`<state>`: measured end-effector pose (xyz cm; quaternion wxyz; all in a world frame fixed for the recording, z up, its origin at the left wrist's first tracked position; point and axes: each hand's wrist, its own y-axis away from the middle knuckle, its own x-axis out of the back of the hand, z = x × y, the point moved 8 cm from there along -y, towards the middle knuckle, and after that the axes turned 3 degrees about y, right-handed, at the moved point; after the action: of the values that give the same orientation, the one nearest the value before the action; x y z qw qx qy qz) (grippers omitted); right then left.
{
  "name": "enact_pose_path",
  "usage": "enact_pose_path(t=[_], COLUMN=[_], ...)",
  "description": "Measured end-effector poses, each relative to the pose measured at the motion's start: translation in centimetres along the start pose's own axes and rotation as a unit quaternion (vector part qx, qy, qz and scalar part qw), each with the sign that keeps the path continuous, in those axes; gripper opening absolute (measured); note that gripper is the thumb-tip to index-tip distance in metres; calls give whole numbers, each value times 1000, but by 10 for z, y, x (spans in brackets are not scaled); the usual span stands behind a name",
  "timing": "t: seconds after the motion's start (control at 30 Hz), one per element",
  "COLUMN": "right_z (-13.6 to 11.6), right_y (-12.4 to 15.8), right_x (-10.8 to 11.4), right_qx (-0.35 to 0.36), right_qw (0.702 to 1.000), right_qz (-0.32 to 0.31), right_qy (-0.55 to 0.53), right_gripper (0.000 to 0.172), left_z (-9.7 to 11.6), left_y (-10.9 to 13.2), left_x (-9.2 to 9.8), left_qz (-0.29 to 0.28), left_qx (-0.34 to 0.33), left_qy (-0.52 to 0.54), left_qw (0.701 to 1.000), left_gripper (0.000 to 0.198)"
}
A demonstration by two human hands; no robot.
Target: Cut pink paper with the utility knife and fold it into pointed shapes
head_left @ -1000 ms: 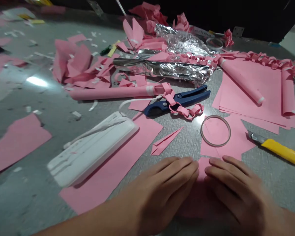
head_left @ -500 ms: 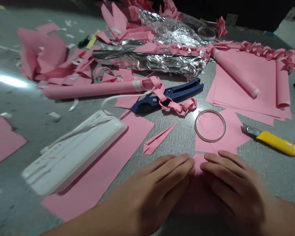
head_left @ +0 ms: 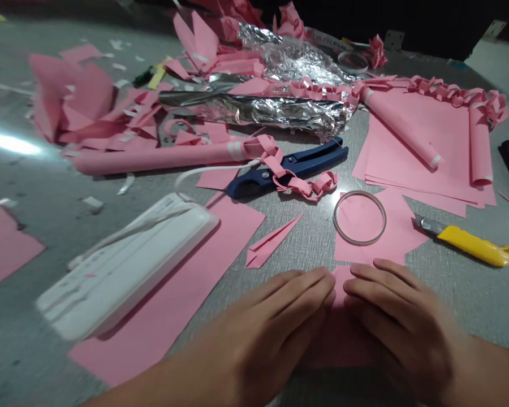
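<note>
Pink paper (head_left: 341, 316), folded, lay flat on the grey tabletop (head_left: 458, 294) at the near edge, under both hands. Left hand (head_left: 263, 333) and right hand (head_left: 402, 328) pressed it palm-down, fingers together and extended, fingertips nearly meeting over the fold. Just beyond: tape ring (head_left: 359, 217), small folded piece (head_left: 271, 243); farther: yellow knife (head_left: 470, 246), blue cutter (head_left: 288, 169), white device (head_left: 127, 265).

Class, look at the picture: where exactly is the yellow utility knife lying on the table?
In the head view the yellow utility knife lies on the grey table at the right, beyond the right hand, just right of the tape ring and below the stacked pink sheets.
</note>
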<state>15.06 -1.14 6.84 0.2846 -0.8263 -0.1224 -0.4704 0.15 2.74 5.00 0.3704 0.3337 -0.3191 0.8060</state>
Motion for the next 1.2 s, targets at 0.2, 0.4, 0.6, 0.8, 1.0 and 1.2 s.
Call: enact_pose_path(t=[0.2,0.4,0.6,0.8,1.0,1.2], right_z=[0,1,1,0,1,1], right_y=[3,7,4,4,6,5], right_x=[1,-3,0,0,-3,-1], right_qx=[6,9,8,10,18,24], right_qw=[1000,1000,1000,1000,999,999], right_qz=[-12,-24,-11,-8,-24,-12], right_qy=[1,7,15,12,20,44], right_gripper=[26,28,27,28,34,36], left_z=[1,0,5,7,11,11], left_y=[-1,-2,-5,-4,-8,-8], left_x=[-1,-1,2,2,4,2], left_qz=[1,5,16,20,29,21], left_qx=[6,16,-6,-7,-11,-19], left_qy=[-2,12,-36,-52,-54,-68], left_qw=[1000,1000,999,998,998,997], left_gripper=[34,40,38,38,38,40])
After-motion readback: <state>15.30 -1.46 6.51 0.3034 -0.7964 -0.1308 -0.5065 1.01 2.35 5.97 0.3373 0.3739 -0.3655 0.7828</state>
